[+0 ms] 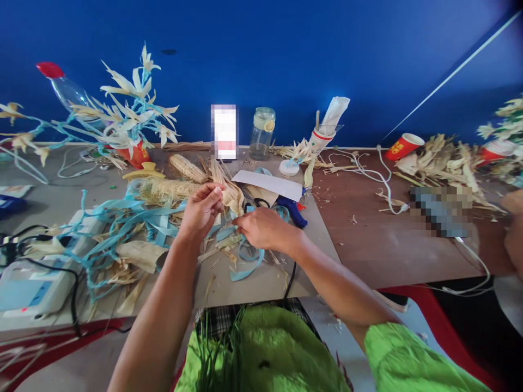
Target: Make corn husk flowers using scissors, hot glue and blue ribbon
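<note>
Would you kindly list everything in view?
Wall: one, blue, back.
Tabletop: one, grey and brown, centre.
Husk flowers: many, cream, back left.
Red-capped bottle: one, clear, back left.
Red cups: three, red, left and right.
White cup: one, white, back.
Phone: one, white screen, back centre.
Drinking bottle: one, clear, back.
Corn cobs: two, cream, centre-left.
Husks: many, tan, scattered.
Ribbons: uncountable, light blue, left and centre.
Paper strip: one, white, centre.
Likely glue gun: one, blue, centre.
Scissor-like loops: two, black, centre.
Power units: apparently two, white, left.
Cables: several, white, black, both sides.
Blurred device: one, dark, right.
Another person's hand: one, blurred, right edge.
Garment: one, green, bottom.
Left hand: one, bare, centre.
Right hand: one, bare, centre.
</note>
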`<state>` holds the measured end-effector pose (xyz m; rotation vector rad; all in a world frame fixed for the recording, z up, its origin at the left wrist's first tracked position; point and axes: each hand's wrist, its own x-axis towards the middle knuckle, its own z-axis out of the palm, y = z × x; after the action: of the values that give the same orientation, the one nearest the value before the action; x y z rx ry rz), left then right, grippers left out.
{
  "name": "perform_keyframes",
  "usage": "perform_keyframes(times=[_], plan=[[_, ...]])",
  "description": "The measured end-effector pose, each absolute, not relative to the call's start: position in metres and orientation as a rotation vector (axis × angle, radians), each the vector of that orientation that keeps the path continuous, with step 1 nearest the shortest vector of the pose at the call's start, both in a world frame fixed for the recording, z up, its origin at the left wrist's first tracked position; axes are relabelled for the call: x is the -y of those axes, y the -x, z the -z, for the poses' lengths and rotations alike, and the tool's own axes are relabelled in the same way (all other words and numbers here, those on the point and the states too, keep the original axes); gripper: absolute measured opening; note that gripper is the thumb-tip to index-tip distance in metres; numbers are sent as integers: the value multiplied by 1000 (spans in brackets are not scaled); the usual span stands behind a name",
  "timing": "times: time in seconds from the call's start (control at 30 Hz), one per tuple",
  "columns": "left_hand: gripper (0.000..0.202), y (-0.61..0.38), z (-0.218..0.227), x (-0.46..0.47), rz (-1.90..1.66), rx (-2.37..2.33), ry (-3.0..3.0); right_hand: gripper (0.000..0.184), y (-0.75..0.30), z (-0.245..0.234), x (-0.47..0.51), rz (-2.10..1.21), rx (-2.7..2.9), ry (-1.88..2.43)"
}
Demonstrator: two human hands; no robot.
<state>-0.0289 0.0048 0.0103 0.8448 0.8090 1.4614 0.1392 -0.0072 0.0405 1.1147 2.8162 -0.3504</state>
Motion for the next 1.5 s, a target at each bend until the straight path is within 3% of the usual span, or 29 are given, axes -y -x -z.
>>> perform_keyframes(times=[0.57,0.83,1.03,1.3,1.5], plan=[[18,26,-12,-5,-1432,-863,-820,23,-165,-45,3,217,-2570,-1401],[18,27,-7,-6,-1426,-878,-846,30,-173,-42,-5,410,-2764,-1547],[20,25,-8,-6,-1428,-893,-848,26,-161,-45,0,541,-2697,-1326],[19,23,-9,-5,-1409,-932,-892,29,-138,-31,8,201,-2760,-1404],[22,23,-11,-4,-1410,-956,-892,31,-137,-22,9,212,-2771,-1436]])
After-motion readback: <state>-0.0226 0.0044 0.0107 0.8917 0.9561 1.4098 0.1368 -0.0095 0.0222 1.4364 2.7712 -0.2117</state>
